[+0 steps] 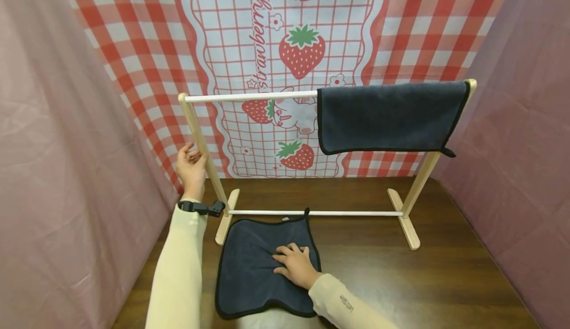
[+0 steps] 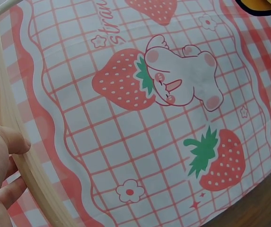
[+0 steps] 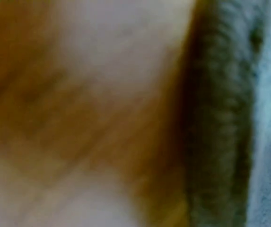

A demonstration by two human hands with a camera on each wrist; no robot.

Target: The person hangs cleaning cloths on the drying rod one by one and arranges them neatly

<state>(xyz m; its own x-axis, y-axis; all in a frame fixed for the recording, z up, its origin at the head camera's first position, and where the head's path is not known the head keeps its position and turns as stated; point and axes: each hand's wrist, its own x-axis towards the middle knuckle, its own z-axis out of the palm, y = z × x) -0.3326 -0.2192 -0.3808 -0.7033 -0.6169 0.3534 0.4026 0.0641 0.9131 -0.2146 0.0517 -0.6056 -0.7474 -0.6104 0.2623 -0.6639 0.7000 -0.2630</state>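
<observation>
In the head view, the right hand (image 1: 296,265) is pressing near six o'clock with spread, slightly bent fingers, gripping nothing. Beneath it, the lower cloth (image 1: 245,274) is lying on the table (image 1: 356,269) between six and seven o'clock, its near edge bowing inward and creases showing beside the fingertips. At nine o'clock, the left hand (image 1: 192,166) is holding the left post (image 1: 194,126) of the wooden rack (image 1: 307,94). A second cloth (image 1: 394,116) is hanging between two and three o'clock.

The step in hand seems to be smoothing the lower cloth; doing it well is likely calling for sweeping outward from the creases toward the five and seven o'clock corners, without tugging the post.

In the left wrist view, the left hand is showing at eight o'clock, thumb crossing the post's face, fingers curling toward its far side; a light hold is probably sufficing.

In the right wrist view, a dark band (image 3: 222,118) is running down at three o'clock amid blur; the fingers' state I cannot tell there.
</observation>
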